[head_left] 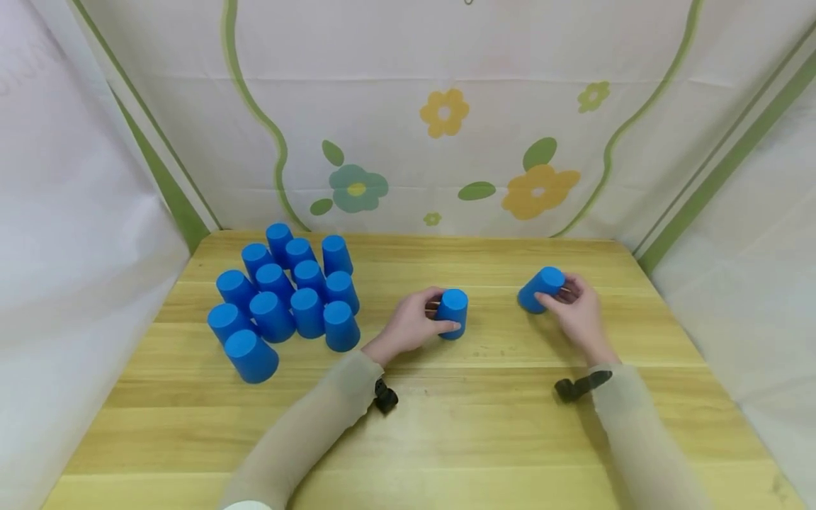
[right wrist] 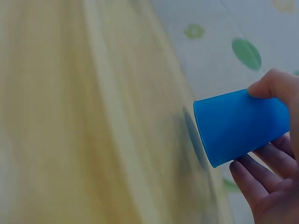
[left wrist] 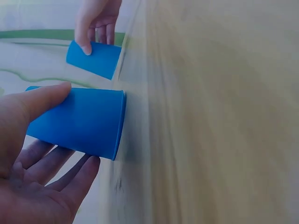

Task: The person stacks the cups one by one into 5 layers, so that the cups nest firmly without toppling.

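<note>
In the head view my left hand grips an upside-down blue cup near the middle of the table, thumb on one side and fingers on the other. To the right, my right hand holds a second blue cup, tilted, with its closed end up and leaning right. The right wrist view shows this cup pinched between thumb and fingers, its rim close over the wooden surface. In the left wrist view the left hand's cup lies nearer the camera, the other cup beyond it.
Several blue cups stand upside down in a close group on the left of the wooden table. A white curtain with flower prints hangs along the back edge, with white cloth at both sides.
</note>
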### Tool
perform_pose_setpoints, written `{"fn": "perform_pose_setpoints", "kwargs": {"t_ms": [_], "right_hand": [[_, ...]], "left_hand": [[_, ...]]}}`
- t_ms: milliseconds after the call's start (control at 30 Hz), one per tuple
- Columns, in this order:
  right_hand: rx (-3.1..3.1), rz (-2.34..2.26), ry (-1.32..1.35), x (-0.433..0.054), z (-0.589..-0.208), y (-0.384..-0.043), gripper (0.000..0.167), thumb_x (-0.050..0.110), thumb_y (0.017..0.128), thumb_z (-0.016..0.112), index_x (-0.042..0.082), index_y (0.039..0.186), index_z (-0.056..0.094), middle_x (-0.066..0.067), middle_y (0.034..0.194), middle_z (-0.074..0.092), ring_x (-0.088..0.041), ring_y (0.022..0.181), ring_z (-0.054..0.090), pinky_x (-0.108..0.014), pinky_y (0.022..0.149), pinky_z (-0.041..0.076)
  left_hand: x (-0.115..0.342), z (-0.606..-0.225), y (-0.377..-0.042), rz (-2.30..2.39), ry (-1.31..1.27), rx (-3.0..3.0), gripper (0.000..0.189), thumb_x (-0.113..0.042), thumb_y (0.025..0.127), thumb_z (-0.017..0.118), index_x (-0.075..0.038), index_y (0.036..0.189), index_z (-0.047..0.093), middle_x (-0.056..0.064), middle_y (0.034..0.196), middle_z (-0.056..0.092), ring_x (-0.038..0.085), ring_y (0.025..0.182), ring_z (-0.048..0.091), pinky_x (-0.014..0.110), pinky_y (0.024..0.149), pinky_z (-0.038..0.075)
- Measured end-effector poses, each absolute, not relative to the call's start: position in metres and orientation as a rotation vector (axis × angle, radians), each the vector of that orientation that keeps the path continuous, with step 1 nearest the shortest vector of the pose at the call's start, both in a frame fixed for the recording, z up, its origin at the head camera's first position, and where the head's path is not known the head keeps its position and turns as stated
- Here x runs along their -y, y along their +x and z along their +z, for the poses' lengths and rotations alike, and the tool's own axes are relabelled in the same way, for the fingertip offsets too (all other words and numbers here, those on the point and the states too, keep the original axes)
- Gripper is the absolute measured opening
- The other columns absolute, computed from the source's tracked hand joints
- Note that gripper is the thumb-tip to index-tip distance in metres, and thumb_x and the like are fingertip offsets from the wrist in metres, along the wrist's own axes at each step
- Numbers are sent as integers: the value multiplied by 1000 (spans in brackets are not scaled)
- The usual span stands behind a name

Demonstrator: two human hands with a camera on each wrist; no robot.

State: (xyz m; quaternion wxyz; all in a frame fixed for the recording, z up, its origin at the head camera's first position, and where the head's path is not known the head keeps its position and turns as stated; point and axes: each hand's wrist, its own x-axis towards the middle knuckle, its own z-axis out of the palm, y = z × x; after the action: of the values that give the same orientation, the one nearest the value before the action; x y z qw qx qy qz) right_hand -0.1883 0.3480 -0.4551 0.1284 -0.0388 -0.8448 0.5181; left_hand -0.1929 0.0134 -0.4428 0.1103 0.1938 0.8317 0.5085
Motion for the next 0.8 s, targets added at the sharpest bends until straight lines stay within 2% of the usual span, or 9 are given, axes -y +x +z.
{"fn": "perform_pose_setpoints", "kwargs": {"t_ms": [33, 100, 267, 400, 633, 800], "right_hand": [[2448, 1485, -144, -354, -456, -192, 60, 21, 91, 81, -6, 135, 51, -21, 130, 59, -23, 115, 60, -15, 90, 50], [2458, 1450, -195, -364, -455, -199, 62, 25, 91, 81, -6, 136, 51, -22, 131, 59, -25, 115, 61, -20, 92, 52], [2505, 1411, -278, -383, -456, -220, 69, 36, 90, 79, -3, 139, 50, -22, 135, 58, -34, 122, 58, -33, 97, 52], [2503, 1425, -298, -390, -457, -233, 71, 40, 90, 79, -1, 140, 49, -22, 138, 57, -32, 123, 57, -37, 99, 51], [2529, 1448, -271, -393, -461, -240, 69, 40, 91, 78, 1, 140, 49, -20, 137, 58, -30, 120, 59, -33, 96, 51], [2552, 1423, -257, -393, -463, -240, 71, 39, 90, 80, 0, 141, 49, -22, 137, 58, -35, 123, 57, -44, 103, 49]], "left_hand": [[-16, -443, -195, 1498, 569, -2445, 62, -27, 87, 85, -10, 141, 59, 7, 132, 64, 25, 116, 63, 37, 94, 54], [-21, -444, -198, 1510, 570, -2443, 63, -26, 86, 85, -10, 141, 59, 6, 132, 63, 25, 116, 63, 36, 94, 54], [-31, -448, -204, 1517, 589, -2453, 63, -27, 86, 86, -10, 140, 59, 5, 133, 63, 24, 117, 63, 37, 96, 54], [-37, -448, -208, 1510, 611, -2451, 63, -24, 85, 87, -10, 139, 59, 7, 134, 63, 25, 117, 63, 38, 96, 54], [-50, -446, -219, 1435, 682, -2424, 68, -21, 83, 88, -7, 142, 57, 8, 134, 63, 23, 113, 65, 34, 94, 55], [-67, -444, -234, 1394, 685, -2416, 71, -22, 83, 88, -7, 144, 55, 8, 134, 63, 20, 110, 65, 30, 90, 56]]}}
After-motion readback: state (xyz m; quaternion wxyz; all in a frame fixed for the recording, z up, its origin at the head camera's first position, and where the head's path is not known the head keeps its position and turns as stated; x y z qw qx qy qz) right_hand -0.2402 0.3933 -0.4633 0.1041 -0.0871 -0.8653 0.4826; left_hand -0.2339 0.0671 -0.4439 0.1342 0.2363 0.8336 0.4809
